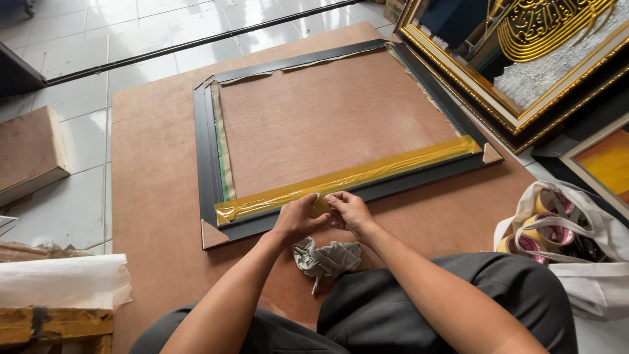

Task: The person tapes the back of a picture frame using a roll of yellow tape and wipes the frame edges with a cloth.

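Both hands meet at the frame's (208,157) near edge. The left hand (296,219) pinches a small tape roll (320,206); the right hand (349,210) pinches its loose end. Tape looks light, sticky, best held by the rim.

White tote bag (593,275) at right edge on floor, holding yellowish tape rolls (547,233) with pink-printed cores. Pale wrapped bundle (62,280) lower left on wooden crate. No screens or signs seen.

Bright, even daylight; sharp focus
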